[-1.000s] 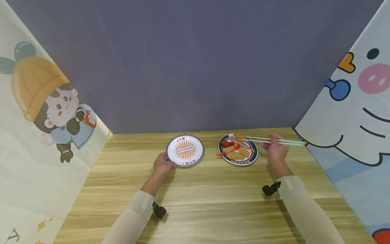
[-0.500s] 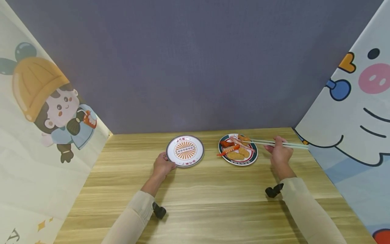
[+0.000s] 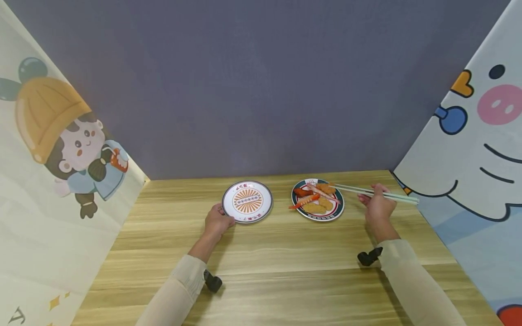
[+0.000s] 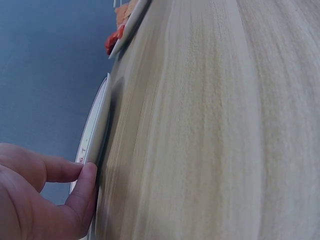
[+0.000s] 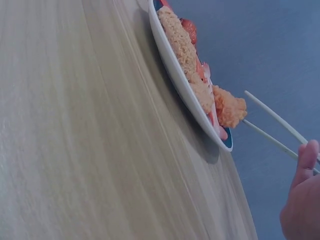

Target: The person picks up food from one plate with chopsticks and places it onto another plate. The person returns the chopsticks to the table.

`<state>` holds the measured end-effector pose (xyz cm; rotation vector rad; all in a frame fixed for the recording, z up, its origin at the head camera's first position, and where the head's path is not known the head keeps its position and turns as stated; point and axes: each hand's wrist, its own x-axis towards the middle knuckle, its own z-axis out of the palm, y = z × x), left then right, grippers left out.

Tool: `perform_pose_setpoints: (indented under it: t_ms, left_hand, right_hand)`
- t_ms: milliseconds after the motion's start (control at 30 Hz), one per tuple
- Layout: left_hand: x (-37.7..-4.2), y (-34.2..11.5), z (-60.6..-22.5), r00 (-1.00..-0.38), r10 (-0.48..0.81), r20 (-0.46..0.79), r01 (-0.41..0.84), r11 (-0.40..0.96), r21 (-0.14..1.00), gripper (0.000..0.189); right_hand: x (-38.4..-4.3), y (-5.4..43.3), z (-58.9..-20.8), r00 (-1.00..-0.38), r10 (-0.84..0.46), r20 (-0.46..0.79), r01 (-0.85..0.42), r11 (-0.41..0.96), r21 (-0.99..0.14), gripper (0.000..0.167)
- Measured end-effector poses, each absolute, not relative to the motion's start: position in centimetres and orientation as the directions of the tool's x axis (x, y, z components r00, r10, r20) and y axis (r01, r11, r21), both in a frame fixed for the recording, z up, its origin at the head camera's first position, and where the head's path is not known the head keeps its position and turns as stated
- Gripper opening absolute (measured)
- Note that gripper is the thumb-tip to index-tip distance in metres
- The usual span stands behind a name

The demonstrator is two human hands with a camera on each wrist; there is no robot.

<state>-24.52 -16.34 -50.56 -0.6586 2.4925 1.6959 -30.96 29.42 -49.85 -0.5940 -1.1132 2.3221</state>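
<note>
With thumb and finger, my left hand pinches the near-left rim of a white plate printed with an orange sunburst. My right hand holds a pair of pale green chopsticks. Their tips reach the right side of a green-rimmed plate of food. In the right wrist view the chopstick tips stand apart, one close to a fried chicken piece; whether it touches is unclear. A shrimp-like orange piece, golden fried pieces, a red-brown piece and a pink crab-leg-like strip lie on this plate.
Both plates rest toward the back of a wooden table, a gap between them. A grey-blue panel rises behind. Printed cartoon sheets flank the left and right sides.
My right hand has drawn slightly right and toward me with the chopsticks, whose tips shifted about the fried piece at the plate's right. The left hand and its plate stay put.
</note>
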Motion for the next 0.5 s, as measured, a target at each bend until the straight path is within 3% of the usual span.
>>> perform_pose_setpoints:
  t_ms: [233,500]
  left_hand:
    - [-24.4,-16.3,-50.5,-0.905,-0.314,-0.288,-0.384,0.31,0.87,0.085]
    - [-24.4,-16.3,-50.4,-0.907,-0.314,-0.281,-0.377,0.306,0.874,0.085]
  right_hand:
    - [-30.5,29.0,-49.4,-0.779,0.614,-0.13,-0.279,-0.525,-0.804,0.014]
    - [-29.8,27.6,-48.6,-0.821,0.567,-0.057,-0.276,-0.484,-0.83,0.011]
